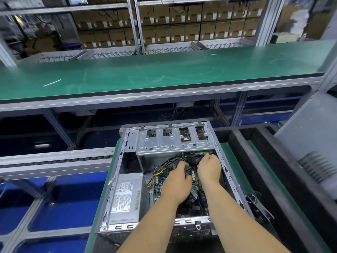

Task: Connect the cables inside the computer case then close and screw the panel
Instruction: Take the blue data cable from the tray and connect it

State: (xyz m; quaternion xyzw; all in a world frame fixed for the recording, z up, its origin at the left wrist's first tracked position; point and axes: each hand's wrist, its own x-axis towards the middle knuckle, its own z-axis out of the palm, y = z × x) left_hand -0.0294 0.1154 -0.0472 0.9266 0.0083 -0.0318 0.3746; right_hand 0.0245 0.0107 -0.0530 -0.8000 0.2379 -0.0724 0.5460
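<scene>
Cables (165,166) crowd both hands' grip, its hold unclear; drive cage (173,141) overhangs, power supply (125,196) beside.

Left hand (177,181) fingertips: hidden among black cables (188,168).
Grey power-supply label (124,197) print: too small to read.
Forearms: cut off at bottom edge.

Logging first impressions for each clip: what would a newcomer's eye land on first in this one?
The open grey metal computer case at bottom centre draws the eye, with both hands reaching inside: the left hand grips a black cable connector, and the right hand pinches something small by the case's right wall. Next come the silver power supply box in the case's left corner and the long green workbench shelf above.
</scene>
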